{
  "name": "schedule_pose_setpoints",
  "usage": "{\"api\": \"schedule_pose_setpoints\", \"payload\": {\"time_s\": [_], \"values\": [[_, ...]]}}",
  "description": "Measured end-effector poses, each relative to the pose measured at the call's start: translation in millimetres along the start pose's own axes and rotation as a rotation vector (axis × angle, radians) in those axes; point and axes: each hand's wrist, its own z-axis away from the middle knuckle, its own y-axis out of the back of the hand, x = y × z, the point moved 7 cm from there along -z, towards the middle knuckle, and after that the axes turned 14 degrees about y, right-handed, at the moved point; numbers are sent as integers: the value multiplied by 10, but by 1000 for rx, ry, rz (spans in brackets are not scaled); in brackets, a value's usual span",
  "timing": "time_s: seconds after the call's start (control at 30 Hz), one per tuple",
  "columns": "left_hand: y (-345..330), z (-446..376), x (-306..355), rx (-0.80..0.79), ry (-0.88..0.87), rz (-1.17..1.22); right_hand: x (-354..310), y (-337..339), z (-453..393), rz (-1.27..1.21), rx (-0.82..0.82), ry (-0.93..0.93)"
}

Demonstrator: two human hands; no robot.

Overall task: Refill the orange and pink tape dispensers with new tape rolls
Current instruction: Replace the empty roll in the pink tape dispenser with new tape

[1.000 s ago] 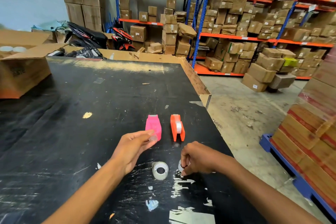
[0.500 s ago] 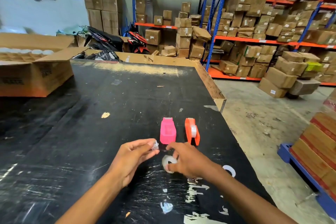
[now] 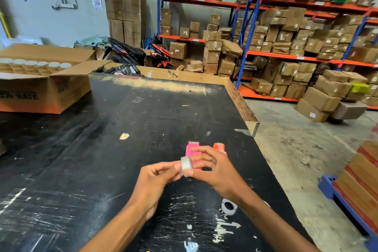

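Both hands now meet above the black table [image 3: 102, 149], where half a second ago the right hand [image 3: 216, 172] was only picking the tape roll [image 3: 186, 165] up off the surface; the left hand [image 3: 155, 180] pinches the roll's near side while the right grips its far rim. The roll is small, translucent white, held on edge in front of the pink dispenser [image 3: 191, 149] and orange dispenser [image 3: 219, 147]. A second roll [image 3: 228, 206] lies flat by the right wrist.
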Motion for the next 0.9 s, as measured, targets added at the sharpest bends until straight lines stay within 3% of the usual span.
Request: {"api": "schedule_pose_setpoints", "payload": {"time_s": [0.1, 0.33, 0.53, 0.7, 0.9], "values": [[-64, 16, 45, 2, -30, 44, -40, 10, 19, -35, 80, 26], [-307, 90, 147, -90, 36, -96, -67, 60, 3, 33, 140, 113], [-282, 24, 210, 163, -64, -280, -29, 8, -25, 124, 129, 151], [-281, -45, 239, 200, -95, -318, 25, 29, -44, 120, 132, 140], [-355, -124, 196, 62, 39, -223, 109, 146, -102, 36, 155, 52]]}}
